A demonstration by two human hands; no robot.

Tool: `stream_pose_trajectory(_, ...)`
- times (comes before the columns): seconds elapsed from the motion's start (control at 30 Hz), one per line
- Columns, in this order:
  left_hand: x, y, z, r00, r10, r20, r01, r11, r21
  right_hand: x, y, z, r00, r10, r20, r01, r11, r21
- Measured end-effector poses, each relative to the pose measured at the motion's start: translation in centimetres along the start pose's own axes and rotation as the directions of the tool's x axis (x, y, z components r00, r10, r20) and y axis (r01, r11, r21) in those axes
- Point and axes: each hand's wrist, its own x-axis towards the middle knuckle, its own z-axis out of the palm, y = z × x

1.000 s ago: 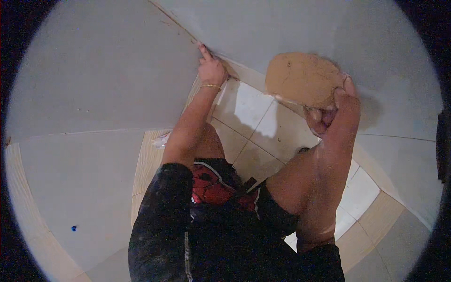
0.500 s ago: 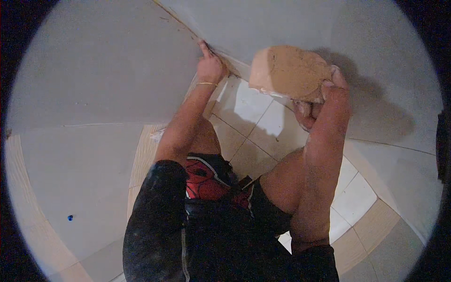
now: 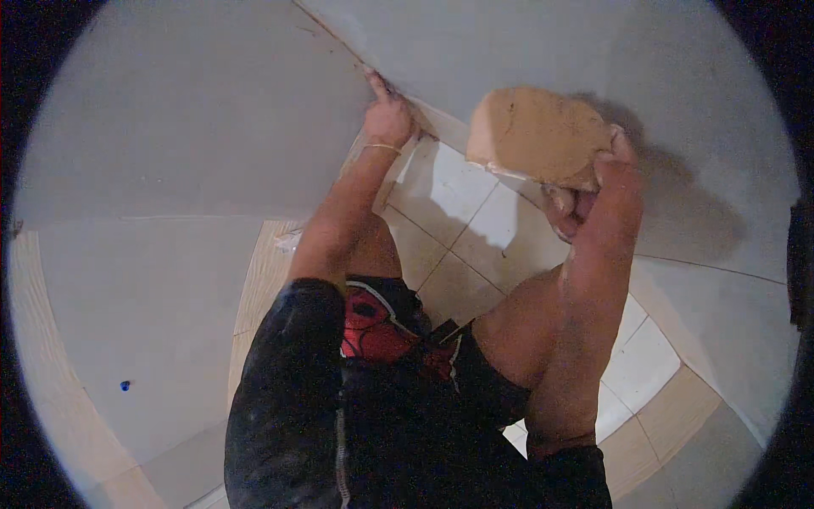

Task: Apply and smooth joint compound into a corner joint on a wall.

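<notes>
Within right grip (image 3: 614, 174), roundish tan slab (image 3: 547, 136), matte, dark-streaked.

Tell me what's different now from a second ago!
The right hand moved the flat tan piece slightly left, and its left end now looks lighter. Nothing was visibly grabbed or let go: the right hand still holds it, and the left hand still has a finger at the corner seam.
</notes>
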Motion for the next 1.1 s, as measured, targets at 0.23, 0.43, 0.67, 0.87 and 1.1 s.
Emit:
stream_pose_trajectory(0.23, 0.4, 0.3, 5.7, 0.982, -0.174, 0.075, 0.174, 0.985, 0.003, 0.6, -0.2, -0.9, 0.994, 0.078, 0.079, -0.079, 0.997, 0.002)
stream_pose_trajectory(0.43, -1.5, 1.2, 3.7, 0.991, 0.037, 0.125, -0.043, 0.998, 0.042, 1.7, 0.3, -2.2, 0.998, 0.005, 0.059, 0.003, 0.992, -0.126)
stream_pose_trajectory(0.67, -4.8, -2.1, 2.1, 0.985, -0.051, 0.163, 0.122, -0.456, -0.882, 2.1, 1.1, -1.3, 0.999, 0.038, -0.025, -0.039, 0.998, -0.046)
stream_pose_trajectory(0.87, -5.1, -3.7, 0.9, 1.000, 0.027, 0.013, 0.030, -0.836, -0.548, 0.6, 0.6, 1.3, 0.992, 0.016, -0.121, -0.016, 1.000, 0.000)
stream_pose_trajectory(1.1, -8.9, 1.3, -8.5, 0.995, 0.035, -0.091, -0.011, -0.886, -0.464, 2.9, 5.6, 0.4, 0.927, -0.312, 0.208, 0.373, 0.833, -0.409)
